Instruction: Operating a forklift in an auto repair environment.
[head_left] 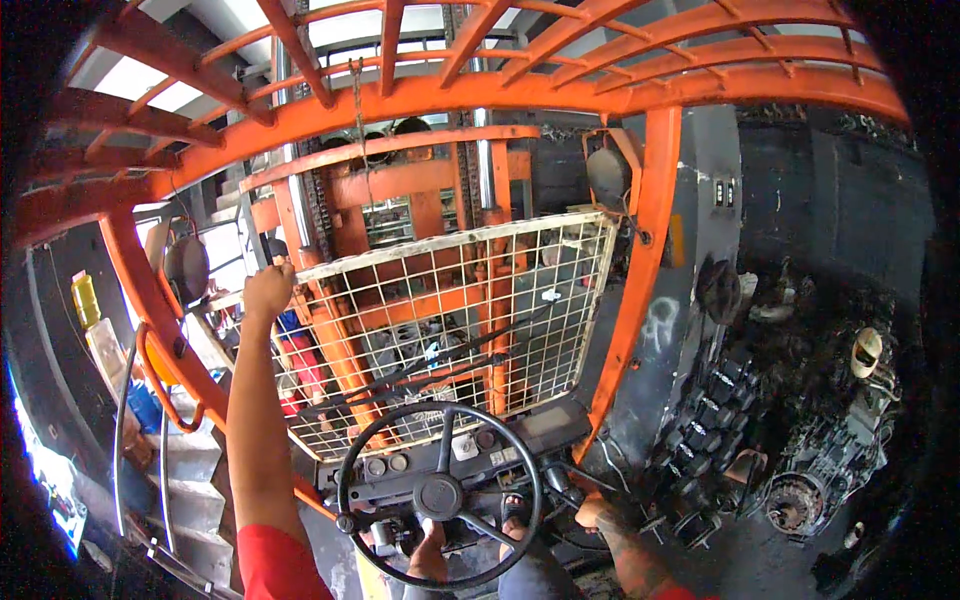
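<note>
My left arm reaches up and forward, and my left hand (270,288) is closed around the upper left corner of a cream wire mesh panel (470,237). The panel leans at a slant between me and the orange forklift mast (493,285). Lower down, my right hand (596,512) is closed beside the dark control levers (562,482), right of the steering wheel (437,405); its fingers hide whatever they hold. Neither hand touches the black wheel. Below the wheel, my feet (515,515) rest near the pedals.
Orange overhead bars (420,100) and side posts (645,250) frame the cab. Beyond the mesh at left stands a person (300,355) in blue and red. Greasy machine parts (800,500) lie on the floor at right. Steps (195,490) and a curved grab rail (160,385) are at left.
</note>
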